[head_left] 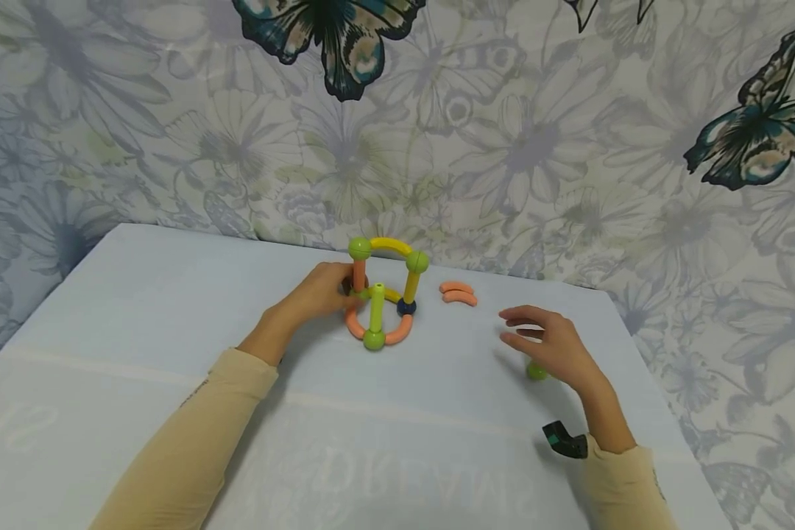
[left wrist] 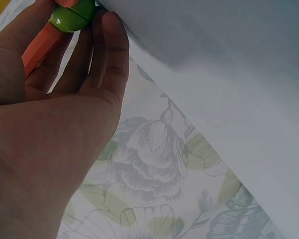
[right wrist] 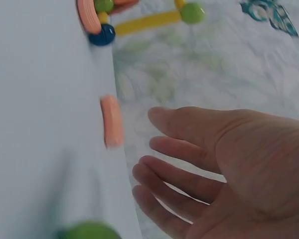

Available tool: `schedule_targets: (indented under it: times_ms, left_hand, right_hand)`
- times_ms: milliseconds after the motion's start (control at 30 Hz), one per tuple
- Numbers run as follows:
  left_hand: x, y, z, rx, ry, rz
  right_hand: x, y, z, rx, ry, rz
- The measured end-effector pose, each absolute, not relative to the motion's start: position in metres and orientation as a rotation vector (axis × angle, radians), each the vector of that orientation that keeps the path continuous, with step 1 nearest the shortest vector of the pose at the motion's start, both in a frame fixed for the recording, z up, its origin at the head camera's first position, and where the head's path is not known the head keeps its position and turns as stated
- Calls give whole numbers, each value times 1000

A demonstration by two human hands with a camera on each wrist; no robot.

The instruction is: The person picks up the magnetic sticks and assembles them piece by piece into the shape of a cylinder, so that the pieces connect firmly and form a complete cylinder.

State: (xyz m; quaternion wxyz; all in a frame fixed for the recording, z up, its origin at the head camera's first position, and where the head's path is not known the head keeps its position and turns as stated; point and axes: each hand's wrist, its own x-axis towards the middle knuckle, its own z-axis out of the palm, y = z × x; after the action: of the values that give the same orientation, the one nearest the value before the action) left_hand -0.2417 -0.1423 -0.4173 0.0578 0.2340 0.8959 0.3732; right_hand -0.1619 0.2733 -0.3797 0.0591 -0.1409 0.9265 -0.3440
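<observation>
A toy frame of magnetic sticks and balls stands on the table, with an upright light-green stick [head_left: 376, 313], a yellow arch [head_left: 389, 244] on top and a dark blue ball [head_left: 406, 307] low at its right. At its left side my left hand [head_left: 327, 288] grips it by the lower end of an upright orange stick [head_left: 359, 274]. In the left wrist view, thumb and fingers surround a green ball [left wrist: 72, 19] beside that stick. My right hand [head_left: 551, 344] hovers with nothing in it, fingers spread and slightly bent, above a loose green ball [head_left: 536, 370] that it partly covers.
Two curved orange sticks [head_left: 460, 297] lie close together right of the frame, near the table's back edge. A patterned wall [head_left: 543, 184] rises behind the white table [head_left: 172, 294]. A dark device [head_left: 563, 440] sits at the right wrist.
</observation>
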Motion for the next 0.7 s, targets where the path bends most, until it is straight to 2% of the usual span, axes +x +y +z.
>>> schedule_targets:
  times_ms: [300, 700]
  left_hand:
    - [-239, -142, -419, 677, 2697, 1124]
    - [-242, -143, -418, 685, 2686, 1137]
  right_hand:
    - [-150, 357, -379, -441, 2478, -1176]
    - [-161, 362, -412, -439, 2362, -1245]
